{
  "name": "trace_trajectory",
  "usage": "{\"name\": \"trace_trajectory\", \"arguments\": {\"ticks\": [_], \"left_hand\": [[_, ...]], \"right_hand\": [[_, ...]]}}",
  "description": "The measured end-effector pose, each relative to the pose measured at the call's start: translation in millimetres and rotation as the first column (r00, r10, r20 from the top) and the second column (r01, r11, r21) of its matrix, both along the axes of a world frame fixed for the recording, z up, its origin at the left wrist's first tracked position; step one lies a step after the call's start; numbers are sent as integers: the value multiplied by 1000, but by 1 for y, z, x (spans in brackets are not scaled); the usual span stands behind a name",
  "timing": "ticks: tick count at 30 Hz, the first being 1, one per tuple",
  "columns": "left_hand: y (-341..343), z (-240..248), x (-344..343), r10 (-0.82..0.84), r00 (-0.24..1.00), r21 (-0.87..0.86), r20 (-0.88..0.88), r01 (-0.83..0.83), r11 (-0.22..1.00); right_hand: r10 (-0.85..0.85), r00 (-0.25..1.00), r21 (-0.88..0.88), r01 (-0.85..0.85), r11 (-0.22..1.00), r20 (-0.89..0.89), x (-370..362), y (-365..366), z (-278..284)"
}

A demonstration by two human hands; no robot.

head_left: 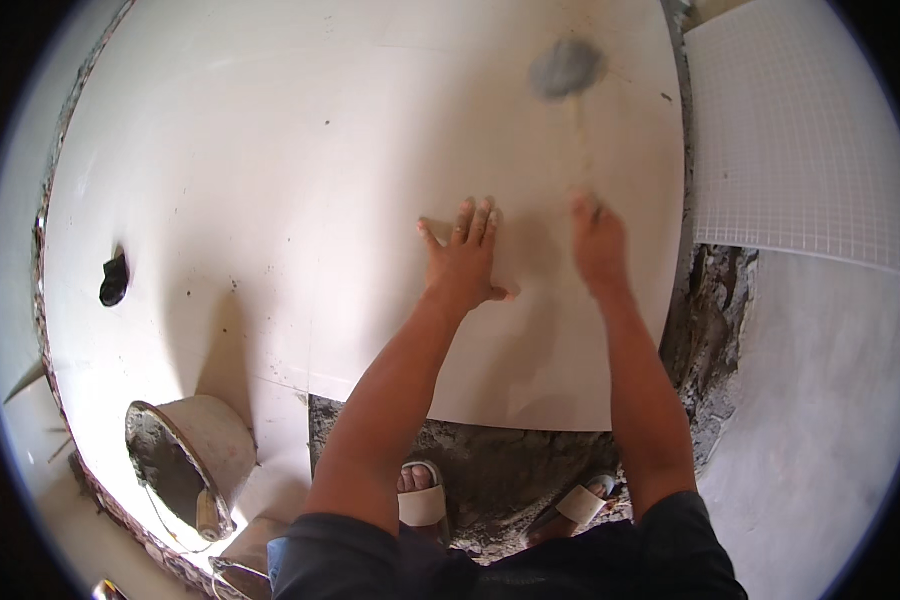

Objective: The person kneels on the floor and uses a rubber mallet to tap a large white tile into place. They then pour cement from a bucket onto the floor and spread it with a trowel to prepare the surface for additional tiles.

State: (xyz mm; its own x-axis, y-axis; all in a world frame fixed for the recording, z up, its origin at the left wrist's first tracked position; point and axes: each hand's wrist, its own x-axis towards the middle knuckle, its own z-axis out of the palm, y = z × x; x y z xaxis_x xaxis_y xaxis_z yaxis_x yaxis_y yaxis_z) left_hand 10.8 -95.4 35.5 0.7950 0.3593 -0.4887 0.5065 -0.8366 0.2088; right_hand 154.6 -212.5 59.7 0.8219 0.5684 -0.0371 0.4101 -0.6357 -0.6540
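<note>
My left hand [462,255] lies with fingers spread on a large pale tile [530,370]. My right hand [598,240] is wrapped round the thin, light handle of a mallet [568,70]. The mallet's dark grey head is smeared by motion over the far right part of the tile. Whether the head touches the surface, I cannot tell. Grey smudges mark the fingers of my left hand.
A mortar-caked bucket [205,440] lies tilted at lower left, beside another container [250,555]. A small black object [115,280] rests on the tiles at left. Rough mortar [715,310] borders the tile's right side, near a gridded white panel [800,130]. My sandalled feet stand below.
</note>
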Motion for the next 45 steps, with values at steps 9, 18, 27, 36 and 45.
{"name": "trace_trajectory", "arguments": {"ticks": [9,18,27,36,45], "left_hand": [[5,-2,-4,1,1000,9,16,-1,1000],[45,-3,-43,228,974,8,15,-228,974],[46,-5,-42,220,975,15,32,-220,975],[47,-5,-42,212,977,11,34,-212,977],[48,-10,-42,197,979,44,60,-200,979]], "right_hand": [[-16,994,33,20,999,-104,-10,5,-1],[102,979,89,-119,989,177,-59,-49,-7],[147,986,4,-147,989,80,-45,20,6],[162,982,119,-174,978,101,-31,58,-8],[-27,997,35,30,999,-77,-88,-43,-4]]}}
